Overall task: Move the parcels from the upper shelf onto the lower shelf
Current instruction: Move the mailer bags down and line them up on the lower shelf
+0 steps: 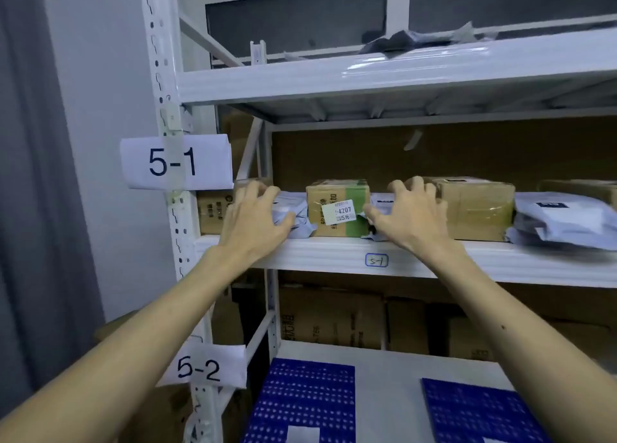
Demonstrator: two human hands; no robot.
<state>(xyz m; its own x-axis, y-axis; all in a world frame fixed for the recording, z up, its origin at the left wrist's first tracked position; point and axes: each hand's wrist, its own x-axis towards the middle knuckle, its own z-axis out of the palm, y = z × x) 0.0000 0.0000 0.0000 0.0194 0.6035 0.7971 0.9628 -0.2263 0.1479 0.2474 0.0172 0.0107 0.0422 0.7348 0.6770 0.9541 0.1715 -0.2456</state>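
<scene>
Reaching into a white metal rack, both bare arms stretch to the upper shelf (300, 252), whose post carries a paper tag (177, 162) reading 5-1. A small box (337, 209) with a green stripe and a white sticker stands near that shelf's front edge. Just left of the small box, the left hand (253, 215) grips a crumpled grey bag (297, 215), fingers (263, 192) curled over it and thumb tucked beneath. Just right of the small box, the right hand (414, 212) curls round a second grey bag (380, 202), mostly hidden under the palm. Further right sit a big box (477, 209) and a pale bag (564, 222), blurred and cut off by the frame. Below the small box, the lower shelf (384, 369), tagged 5-2, holds two blue parcels (307, 399) (474, 412), both cut off at the bottom. Brown cartons (334, 319) line the back. Far left of the small box hangs a grey curtain (33, 175) against a pale wall. Above it, a dark bag (410, 40) lies on the top shelf (334, 75), hard to make out.
</scene>
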